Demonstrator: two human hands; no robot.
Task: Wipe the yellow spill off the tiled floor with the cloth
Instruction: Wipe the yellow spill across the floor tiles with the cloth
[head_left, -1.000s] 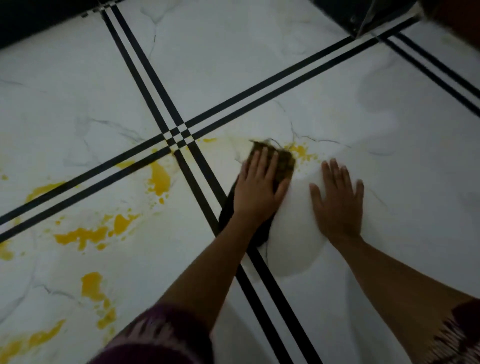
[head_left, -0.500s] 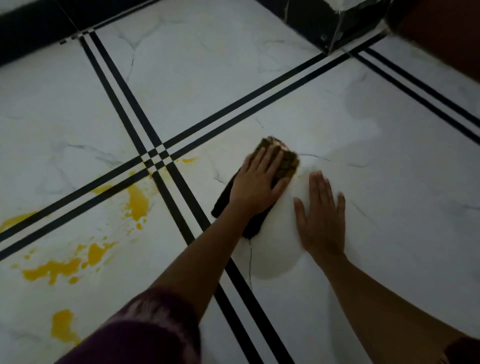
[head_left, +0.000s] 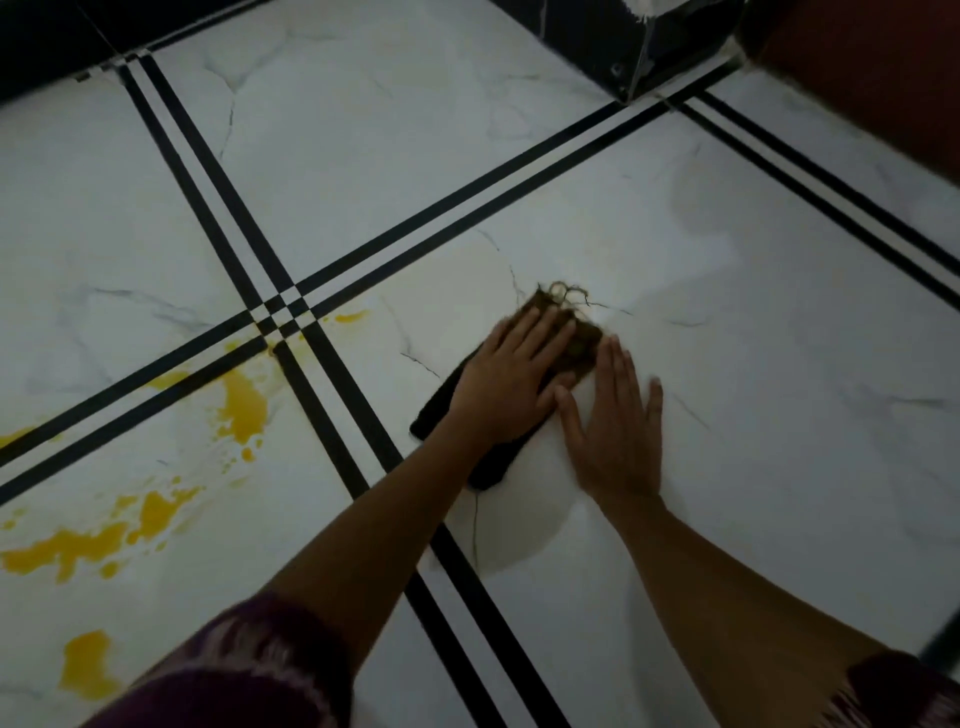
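tiled floor (head_left: 363, 156) w/ yellow spill (head_left: 241, 402) at left; left hand (head_left: 511, 382) fingers straight, pressing cloth (head_left: 579, 348); right hand (head_left: 615, 421) flat beside.

Dim white marbled floor (head_left: 779, 441) with paired black stripes (head_left: 322, 418), dark wall (head_left: 41, 41) behind.

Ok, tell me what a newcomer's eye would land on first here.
The bright yellow spill splashed over the white tiles at left stands out most, not yet wiped. Near the centre, the left hand presses flat on a dark cloth, with the right hand flat on the tile beside it. Black double stripes cross just left of the hands.
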